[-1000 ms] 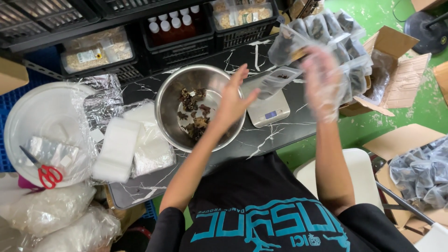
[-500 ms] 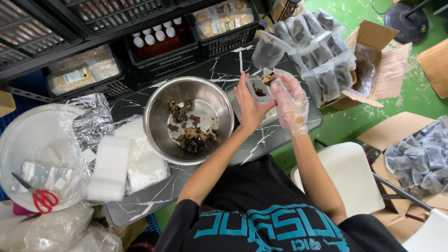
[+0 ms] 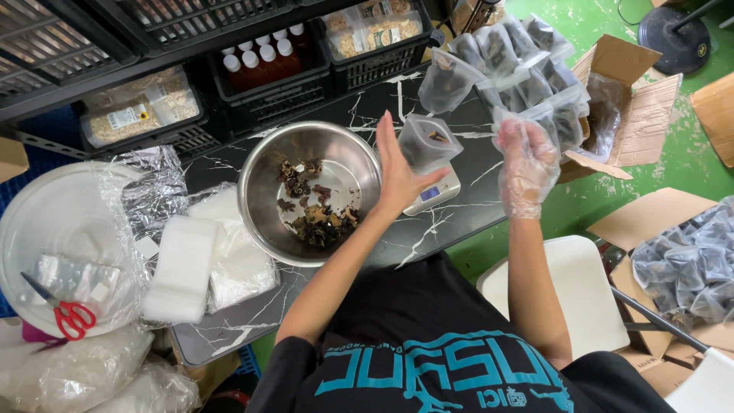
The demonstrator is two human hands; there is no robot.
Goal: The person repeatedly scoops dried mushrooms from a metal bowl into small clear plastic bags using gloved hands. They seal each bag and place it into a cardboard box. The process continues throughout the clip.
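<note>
Many filled pouches (image 3: 527, 80) already lying stacked beside the cardboard box (image 3: 619, 99); some dried pieces still waiting in the steel bowl (image 3: 310, 191). Left hand (image 3: 397, 172) steadying a clear pouch (image 3: 428, 141) over the scale (image 3: 437, 195), gloved right hand (image 3: 526, 164) hovering apart, holding nothing.

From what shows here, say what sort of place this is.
Probably a small food-packing station: a steel bowl of dried pieces, a clear pouch on a small scale, and filled pouches stacked by cardboard boxes.
</note>
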